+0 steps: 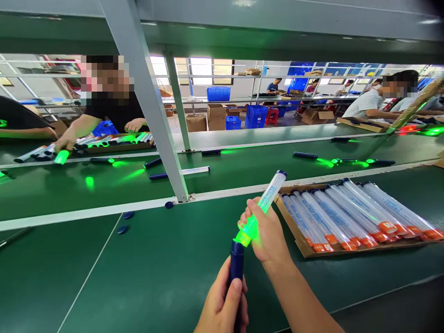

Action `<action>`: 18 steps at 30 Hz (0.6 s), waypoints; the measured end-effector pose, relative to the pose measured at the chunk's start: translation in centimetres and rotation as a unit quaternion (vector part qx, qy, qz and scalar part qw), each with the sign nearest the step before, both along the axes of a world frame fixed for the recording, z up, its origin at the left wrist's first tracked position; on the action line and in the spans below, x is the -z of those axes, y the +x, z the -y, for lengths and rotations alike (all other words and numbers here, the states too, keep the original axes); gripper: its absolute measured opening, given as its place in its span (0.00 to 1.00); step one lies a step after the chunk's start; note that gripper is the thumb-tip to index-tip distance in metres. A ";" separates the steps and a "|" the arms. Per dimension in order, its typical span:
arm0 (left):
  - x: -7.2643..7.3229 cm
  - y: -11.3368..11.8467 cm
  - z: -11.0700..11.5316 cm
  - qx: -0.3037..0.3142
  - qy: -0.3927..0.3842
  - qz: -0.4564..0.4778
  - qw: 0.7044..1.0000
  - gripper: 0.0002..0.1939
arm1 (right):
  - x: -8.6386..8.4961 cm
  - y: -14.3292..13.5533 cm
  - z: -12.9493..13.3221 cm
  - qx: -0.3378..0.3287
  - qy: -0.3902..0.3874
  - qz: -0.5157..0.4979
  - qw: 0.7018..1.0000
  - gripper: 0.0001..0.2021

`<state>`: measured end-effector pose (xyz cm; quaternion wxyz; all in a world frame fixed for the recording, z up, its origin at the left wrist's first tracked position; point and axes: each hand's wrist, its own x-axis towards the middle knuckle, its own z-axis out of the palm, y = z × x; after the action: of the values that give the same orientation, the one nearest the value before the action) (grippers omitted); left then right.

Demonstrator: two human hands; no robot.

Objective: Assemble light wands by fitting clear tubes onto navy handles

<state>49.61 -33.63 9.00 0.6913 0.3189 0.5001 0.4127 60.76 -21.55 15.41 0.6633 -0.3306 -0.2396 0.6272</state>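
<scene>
My left hand point(224, 300) is wrapped round a dark blue flashlight handle point(237, 259), held upright with its lit end up. My right hand point(268, 231) grips a clear plastic tube point(272, 192) with blue print and a dark blue cap at its upper end. The tube leans up to the right, and its lower end glows green right at the handle's top. Whether the two parts are joined there I cannot tell. To the right, a cardboard tray point(301, 245) holds several similar clear tubes point(333, 212) with orange ends.
Loose dark blue caps point(122, 229) lie on the green bench point(145, 277) at left. Beyond a white rail, a green belt point(236, 169) carries several lit flashlights point(305, 155). A grey post point(152, 101) rises left of centre. A co-worker's hand point(67, 138) holds a glowing flashlight across the belt.
</scene>
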 end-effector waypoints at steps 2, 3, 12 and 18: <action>0.2 0.4 0.0 -0.001 -0.007 -0.038 0.999 0.50 | -0.3 -0.3 0.4 -0.005 -0.004 0.003 1.000 0.17; 0.3 0.5 0.0 0.004 -0.005 -0.057 0.998 0.50 | -0.5 -0.5 0.5 -0.005 -0.004 0.007 1.000 0.17; -1.8 0.1 -1.0 0.039 0.165 -0.262 0.950 0.27 | -1.5 -0.9 0.5 -0.020 0.000 0.070 0.997 0.17; -0.5 0.6 -1.5 0.005 0.182 -0.372 0.910 0.26 | -0.7 -1.5 -0.1 0.003 -0.033 0.105 0.994 0.16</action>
<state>50.25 -32.14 9.54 0.3877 0.5718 0.6356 0.3445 59.30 -21.41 16.10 0.6251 -0.4172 -0.2860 0.5945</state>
